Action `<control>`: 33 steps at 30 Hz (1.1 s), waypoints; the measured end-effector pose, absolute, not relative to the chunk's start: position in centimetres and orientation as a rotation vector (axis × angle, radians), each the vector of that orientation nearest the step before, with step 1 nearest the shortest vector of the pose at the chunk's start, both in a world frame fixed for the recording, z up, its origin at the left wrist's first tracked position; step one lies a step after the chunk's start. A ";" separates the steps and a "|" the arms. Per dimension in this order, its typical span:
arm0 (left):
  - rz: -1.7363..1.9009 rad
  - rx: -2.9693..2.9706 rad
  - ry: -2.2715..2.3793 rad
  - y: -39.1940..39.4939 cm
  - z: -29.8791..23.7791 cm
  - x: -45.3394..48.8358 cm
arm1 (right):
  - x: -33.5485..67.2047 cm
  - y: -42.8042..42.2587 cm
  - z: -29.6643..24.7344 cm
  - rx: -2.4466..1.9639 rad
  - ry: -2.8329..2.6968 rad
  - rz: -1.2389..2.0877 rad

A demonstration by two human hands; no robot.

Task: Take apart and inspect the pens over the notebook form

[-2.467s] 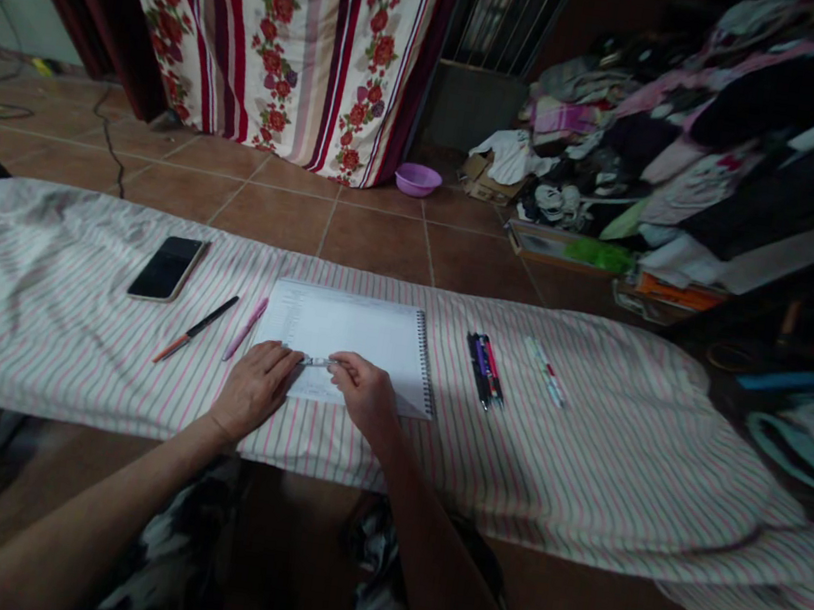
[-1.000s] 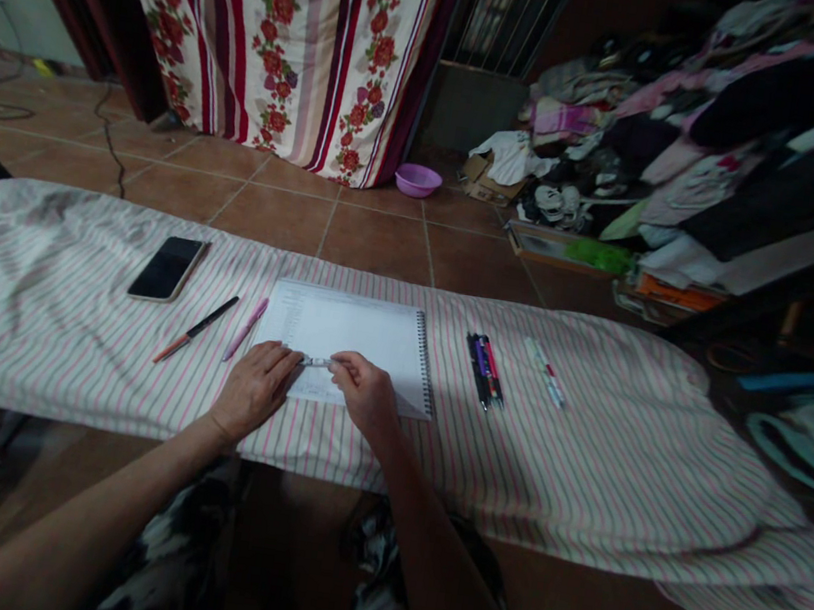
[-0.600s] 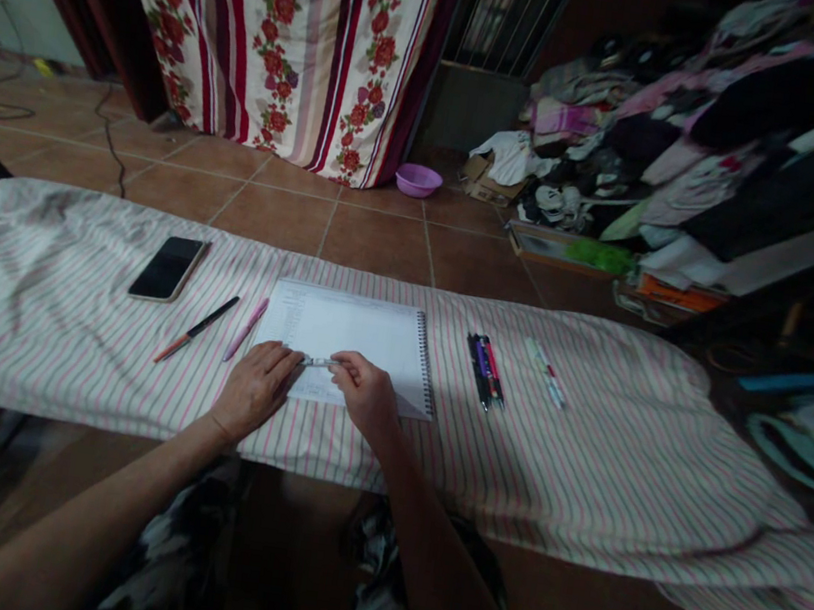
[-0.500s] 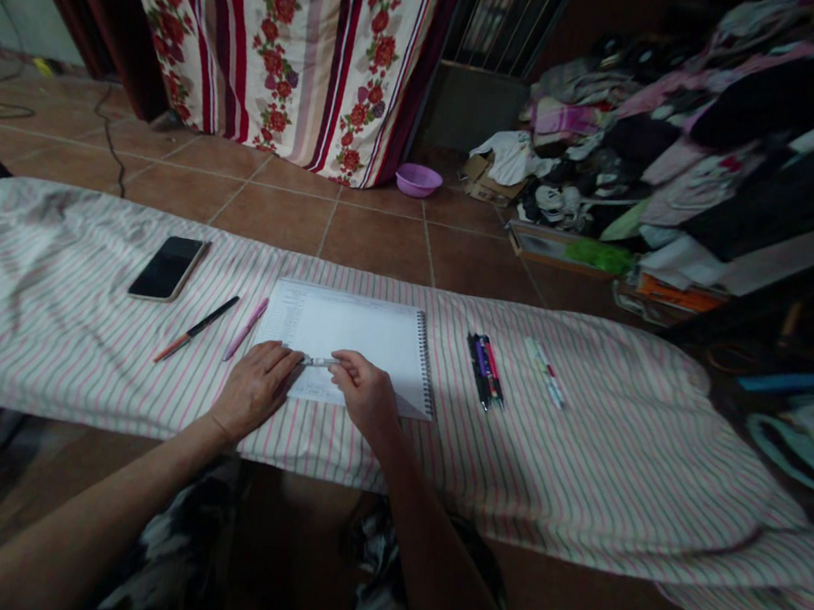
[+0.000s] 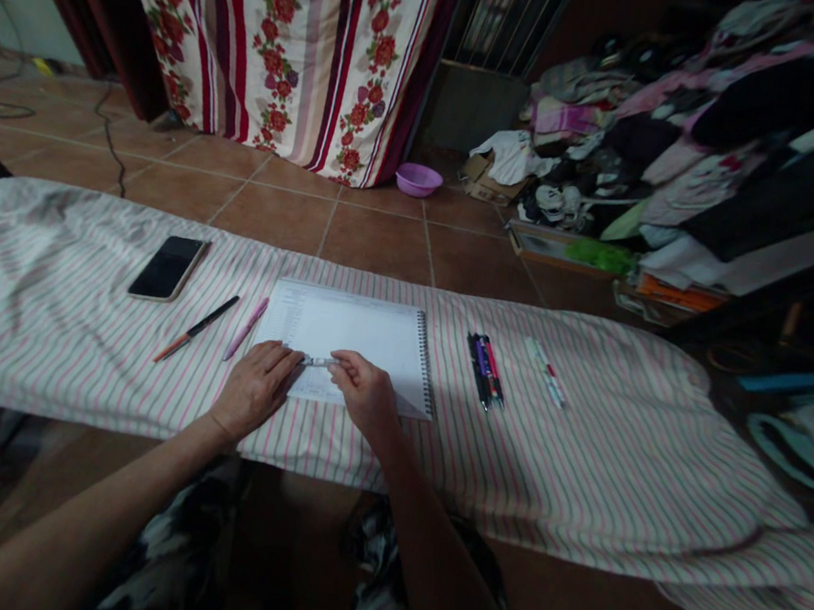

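Centrally, spiral-bound notebook (image 5: pixel 362 331), white ruled paper, wire coil on right edge, lies flat on soft pink-striped cloth (image 5: pixel 583 451). Small pale pen (image 5: pixel 319 361), thin and cylindrical, sits level just above notebook's near edge. Left hand (image 5: pixel 255 390) curled, fingertips pinching pen's left end. Right hand (image 5: pixel 366 395) curled, fingertips pinching right end. Glossy black phone (image 5: pixel 168 266), slim pink pen (image 5: pixel 245 329) left of notebook; dark pen bundle (image 5: pixel 485 369) right.

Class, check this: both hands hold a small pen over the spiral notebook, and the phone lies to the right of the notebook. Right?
No. In the head view the phone lies to the left of the spiral notebook, not the right. The left hand and right hand do hold a small pen over it.
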State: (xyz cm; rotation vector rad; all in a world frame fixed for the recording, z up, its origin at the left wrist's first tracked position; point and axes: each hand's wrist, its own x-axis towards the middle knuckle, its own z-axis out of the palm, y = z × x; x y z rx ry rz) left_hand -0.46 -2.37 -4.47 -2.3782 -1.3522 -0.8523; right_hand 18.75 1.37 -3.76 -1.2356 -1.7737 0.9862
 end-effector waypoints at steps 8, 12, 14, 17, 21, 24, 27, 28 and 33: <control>-0.842 -2.381 -1.394 -2.4 -4.5 -0.4 | 18.6 1.3 -3.5 -1.240 -1.767 0.978; -0.840 -2.366 -1.383 -2.4 -4.3 -0.3 | 18.6 1.3 -3.6 -1.248 -1.765 0.988; -0.849 -2.365 -1.382 -2.4 -4.2 -0.2 | 18.6 1.3 -3.7 -1.243 -1.756 0.991; -0.853 -2.377 -1.399 -2.4 -4.3 -0.3 | 18.7 1.4 -3.8 -1.242 -1.758 0.973; -0.849 -2.394 -1.417 -2.4 -4.5 -0.3 | 18.6 1.4 -3.8 -1.247 -1.779 0.957; -0.859 -2.398 -1.418 -2.4 -4.5 -0.3 | 18.6 1.3 -3.6 -1.263 -1.798 0.961; -0.873 -2.398 -1.405 -2.4 -4.3 -0.3 | 18.6 1.3 -3.4 -1.267 -1.800 0.966; -0.872 -2.398 -1.403 -2.4 -4.3 -0.3 | 18.6 1.2 -3.4 -1.261 -1.791 0.970; -0.861 -2.395 -1.402 -2.4 -4.4 -0.4 | 18.6 1.2 -3.3 -1.235 -1.758 0.977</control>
